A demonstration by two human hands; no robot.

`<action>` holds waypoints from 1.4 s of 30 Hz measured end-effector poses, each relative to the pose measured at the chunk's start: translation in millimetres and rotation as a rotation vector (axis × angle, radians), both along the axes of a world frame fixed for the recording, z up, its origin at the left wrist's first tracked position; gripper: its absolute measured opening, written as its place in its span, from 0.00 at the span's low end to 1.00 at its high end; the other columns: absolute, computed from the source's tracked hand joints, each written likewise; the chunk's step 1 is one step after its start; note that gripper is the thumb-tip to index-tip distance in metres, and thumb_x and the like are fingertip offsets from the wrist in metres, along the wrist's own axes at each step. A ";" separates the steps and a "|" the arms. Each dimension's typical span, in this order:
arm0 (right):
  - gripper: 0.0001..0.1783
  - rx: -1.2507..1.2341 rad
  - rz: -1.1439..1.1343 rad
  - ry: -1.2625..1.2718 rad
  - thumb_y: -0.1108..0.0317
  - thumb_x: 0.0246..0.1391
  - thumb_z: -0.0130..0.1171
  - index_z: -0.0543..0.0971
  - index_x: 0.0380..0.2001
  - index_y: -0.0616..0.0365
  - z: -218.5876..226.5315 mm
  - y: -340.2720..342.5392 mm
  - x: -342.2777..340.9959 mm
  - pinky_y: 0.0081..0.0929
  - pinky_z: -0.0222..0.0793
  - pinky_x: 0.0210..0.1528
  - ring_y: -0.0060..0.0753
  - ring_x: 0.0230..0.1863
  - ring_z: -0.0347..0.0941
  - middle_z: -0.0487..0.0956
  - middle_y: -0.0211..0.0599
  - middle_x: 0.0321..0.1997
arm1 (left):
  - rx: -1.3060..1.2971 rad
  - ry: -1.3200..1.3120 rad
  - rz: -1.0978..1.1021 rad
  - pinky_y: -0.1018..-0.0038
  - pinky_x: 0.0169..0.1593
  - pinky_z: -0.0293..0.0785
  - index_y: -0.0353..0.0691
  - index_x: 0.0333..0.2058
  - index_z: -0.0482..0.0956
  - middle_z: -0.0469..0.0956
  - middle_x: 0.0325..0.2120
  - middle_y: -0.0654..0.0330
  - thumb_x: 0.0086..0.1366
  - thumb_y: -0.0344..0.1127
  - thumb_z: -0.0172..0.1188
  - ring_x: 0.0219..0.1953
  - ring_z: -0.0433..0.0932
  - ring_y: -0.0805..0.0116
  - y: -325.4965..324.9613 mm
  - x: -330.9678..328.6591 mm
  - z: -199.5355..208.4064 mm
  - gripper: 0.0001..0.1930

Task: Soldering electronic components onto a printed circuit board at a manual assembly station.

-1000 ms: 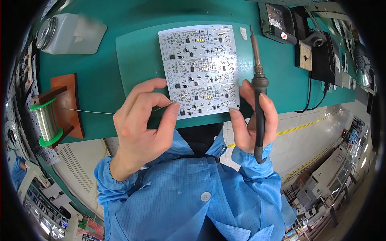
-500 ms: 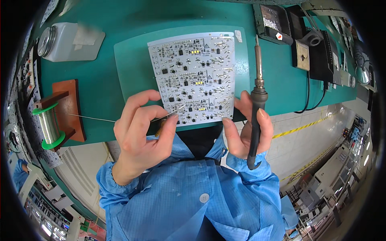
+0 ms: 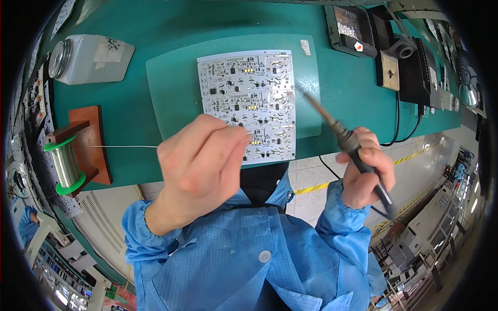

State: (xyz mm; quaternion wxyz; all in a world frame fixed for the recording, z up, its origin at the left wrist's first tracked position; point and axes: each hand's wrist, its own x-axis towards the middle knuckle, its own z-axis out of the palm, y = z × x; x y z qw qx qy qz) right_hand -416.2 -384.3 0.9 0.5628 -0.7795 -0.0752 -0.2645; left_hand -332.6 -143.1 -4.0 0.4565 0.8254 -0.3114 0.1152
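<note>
A white circuit board panel (image 3: 284, 111) with three repeated sections of small parts lies on a translucent mat (image 3: 174, 78). Over its lower left corner, my left hand (image 3: 202, 158) is closed in a pinch on thin solder wire (image 3: 124, 146), which runs taut from a green-flanged spool (image 3: 65, 166) on a brown stand; the wire's free end is hidden by the fingers. My right hand (image 3: 369, 171) grips a soldering iron (image 3: 348, 140) by its black handle, off the board's right side. The iron slants up and left, slightly blurred, its tip near the board's right edge but seemingly above it.
A pale square bottle (image 3: 111, 67) lies on the green bench (image 3: 218, 20) at the left. Dark metal trays (image 3: 353, 26), an iron holder (image 3: 402, 49) and a black box (image 3: 415, 78) with cables stand at the far right. Beyond the front edge is tiled floor.
My right hand has moved right and let go of the board's edge, tilting the iron leftward. My left hand has turned and closed further over the board. The board now lies flat and straighter.
</note>
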 end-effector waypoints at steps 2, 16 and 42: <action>0.20 -0.006 0.003 0.053 0.53 0.56 0.61 0.76 0.37 0.62 11.6 -3.5 1.5 0.42 0.67 0.40 0.34 0.24 0.71 0.78 0.40 0.20 | 0.000 0.016 -0.032 0.73 0.21 0.68 0.36 0.27 0.79 0.73 0.21 0.60 0.42 0.20 0.67 0.19 0.74 0.65 -7.5 -0.8 0.8 0.11; 0.11 -0.045 0.101 0.121 0.65 0.47 0.66 0.78 0.26 0.63 20.3 -8.0 20.8 0.38 0.65 0.33 0.31 0.17 0.66 0.72 0.33 0.15 | 0.037 -0.017 -0.015 0.73 0.19 0.65 0.38 0.26 0.78 0.71 0.20 0.62 0.42 0.22 0.66 0.18 0.73 0.66 -14.7 2.8 -4.6 0.10; 0.11 -0.022 0.098 0.089 0.66 0.46 0.65 0.78 0.26 0.64 20.3 -13.3 24.8 0.40 0.66 0.35 0.31 0.19 0.67 0.73 0.35 0.16 | -0.037 -0.036 0.047 0.73 0.23 0.71 0.36 0.28 0.77 0.75 0.24 0.57 0.48 0.20 0.65 0.23 0.77 0.62 -5.8 17.9 5.3 0.08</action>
